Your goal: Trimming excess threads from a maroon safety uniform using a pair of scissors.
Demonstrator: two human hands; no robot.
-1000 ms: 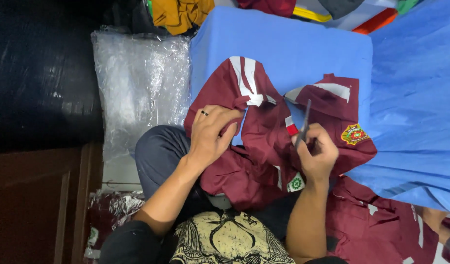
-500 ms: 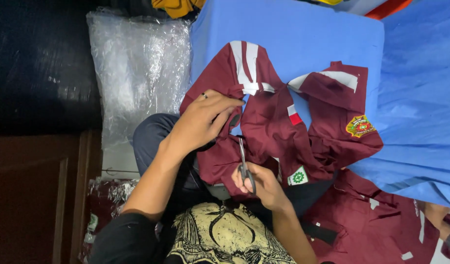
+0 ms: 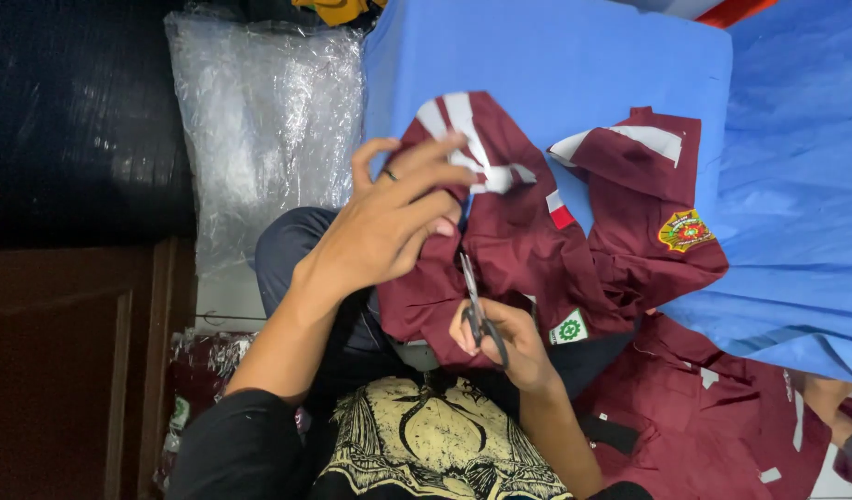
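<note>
Maroon shirt [image 3: 528, 250] spread over the lap and up onto the blue sheet [image 3: 574, 65], collar end away from the body, hem end near it; long axis running from the body outward. Taken as landmark for all places below.

Left hand [image 3: 389, 227]: laid on the shirt's left half near the collar, fingers bent and closed on a fold of cloth, ring visible on one finger. Pins and lifts the fabric just left of the front opening.

Right hand [image 3: 500, 338]: at the shirt's near edge, closed around the loops of small dark scissors [image 3: 474, 306]. Blades pointing away from the body, roughly along the shirt's long axis, tips ending just below the left hand's fingertips. Whether the blades are parted: cannot tell.

Relation of note: the gripped fold lies directly beyond the scissor tips; right hand nearer the hem, left hand nearer the collar.

Right of the shirt: a sleeve with an embroidered badge [image 3: 685, 230]. Lower right: further maroon garments [image 3: 722, 407]. Left of the shirt: clear plastic bag [image 3: 259, 139], beyond it a dark wooden cabinet [image 3: 74, 361].
</note>
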